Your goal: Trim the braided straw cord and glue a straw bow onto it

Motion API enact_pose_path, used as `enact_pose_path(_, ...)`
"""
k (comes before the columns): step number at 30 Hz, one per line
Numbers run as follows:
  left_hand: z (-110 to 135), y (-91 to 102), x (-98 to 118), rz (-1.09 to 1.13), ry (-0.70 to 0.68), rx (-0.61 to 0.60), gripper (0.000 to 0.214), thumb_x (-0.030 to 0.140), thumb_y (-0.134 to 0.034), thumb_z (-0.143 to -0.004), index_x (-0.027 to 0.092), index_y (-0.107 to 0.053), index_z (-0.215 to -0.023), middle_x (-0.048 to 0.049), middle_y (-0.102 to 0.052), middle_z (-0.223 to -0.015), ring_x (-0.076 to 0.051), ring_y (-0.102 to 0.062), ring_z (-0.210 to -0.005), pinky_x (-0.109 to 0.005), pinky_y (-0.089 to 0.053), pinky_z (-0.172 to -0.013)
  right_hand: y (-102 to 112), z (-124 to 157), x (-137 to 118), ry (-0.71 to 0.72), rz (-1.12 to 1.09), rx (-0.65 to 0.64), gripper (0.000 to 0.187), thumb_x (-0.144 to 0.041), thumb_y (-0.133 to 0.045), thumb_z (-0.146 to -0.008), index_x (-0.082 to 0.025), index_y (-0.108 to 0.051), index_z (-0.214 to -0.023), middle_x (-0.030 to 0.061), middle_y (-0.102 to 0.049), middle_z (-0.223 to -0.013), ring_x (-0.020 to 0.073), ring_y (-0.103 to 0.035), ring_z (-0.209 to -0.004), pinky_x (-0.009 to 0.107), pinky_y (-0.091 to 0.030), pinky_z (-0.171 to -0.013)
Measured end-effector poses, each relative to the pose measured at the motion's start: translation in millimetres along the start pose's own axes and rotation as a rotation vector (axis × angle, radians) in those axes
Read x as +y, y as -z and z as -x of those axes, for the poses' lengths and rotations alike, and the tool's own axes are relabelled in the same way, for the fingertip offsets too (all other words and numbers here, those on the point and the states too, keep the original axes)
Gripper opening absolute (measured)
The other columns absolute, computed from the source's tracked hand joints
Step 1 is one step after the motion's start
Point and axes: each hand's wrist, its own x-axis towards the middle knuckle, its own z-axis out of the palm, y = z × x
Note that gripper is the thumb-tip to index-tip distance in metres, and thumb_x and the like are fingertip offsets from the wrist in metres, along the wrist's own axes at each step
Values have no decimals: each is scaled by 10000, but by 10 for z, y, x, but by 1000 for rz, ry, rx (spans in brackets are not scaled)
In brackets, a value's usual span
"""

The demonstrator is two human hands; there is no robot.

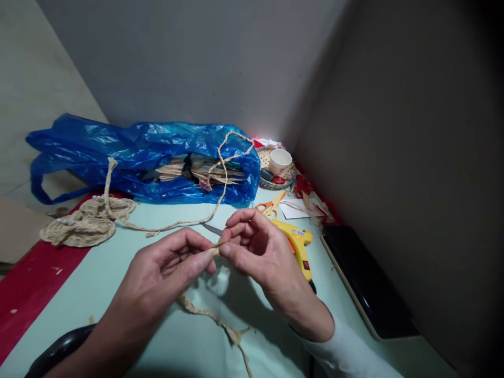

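My left hand and my right hand meet near the middle of the view, above the pale green tabletop. Between both thumbs and forefingers is pinched a thin tan strip of dried fibre; its ends are mostly hidden by the fingers. Below my left hand, a twisted or braided fibre cord hangs or lies toward the front, with a frayed knot. Whether it joins the strip cannot be seen. Just behind the fingers lies a dark blade. Partly covered by my right hand is a yellow glue gun.
A blue plastic bag with bundled dried stalks lies by the wall. Coiled braided pieces rest left, trailing a long braid. Orange scissors, a basket with a tape roll, and a black tablet-like device are right.
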Motion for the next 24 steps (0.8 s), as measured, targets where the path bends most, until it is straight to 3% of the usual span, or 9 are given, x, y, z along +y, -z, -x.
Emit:
enact_pose_path(7,-29,79,-70,86,143,-103,212,427,-719,-811,218,-695,-780,19,-658,-698,-131,-515,-654,-207,-392,-590,-3,-23,48,110,90,12,270,-241,-767,-778,-205,-559,-946,-16,-636,-836,118,-583,-748,252,-472,-689)
enact_pose_path(12,-43,65,-93,186,189,-61,227,401,-740,-796,201,-649,-737,37,-614,-663,-115,-469,-618,-201,-361,-566,-29,29,125,306,358,22,229,-161,-679,-855,-224,-528,-1014,10,-650,-903,150,-615,-815,300,-509,-752)
enact_pose_path(17,-40,42,-109,202,183,2,226,392,-756,-779,202,-636,-751,47,-610,-646,-106,-460,-588,-200,-356,-548,-11,111,246,688,817,86,192,-115,-582,-913,-241,-529,-1048,39,-657,-904,202,-584,-836,380,-477,-778)
enact_pose_path(21,-11,32,-102,208,157,38,210,373,-756,-776,209,-627,-751,43,-634,-690,-127,-527,-657,-218,-406,-596,45,101,204,1085,1083,-100,230,-109,-491,-929,-233,-558,-1110,79,-749,-925,225,-591,-758,415,-460,-718)
enact_pose_path(24,-2,33,-107,230,154,65,209,365,-774,-760,208,-637,-761,43,-646,-706,-121,-539,-656,-211,-418,-593,64,69,121,1193,1140,-157,223,-129,-435,-952,-236,-598,-1060,94,-774,-939,220,-605,-702,399,-460,-643)
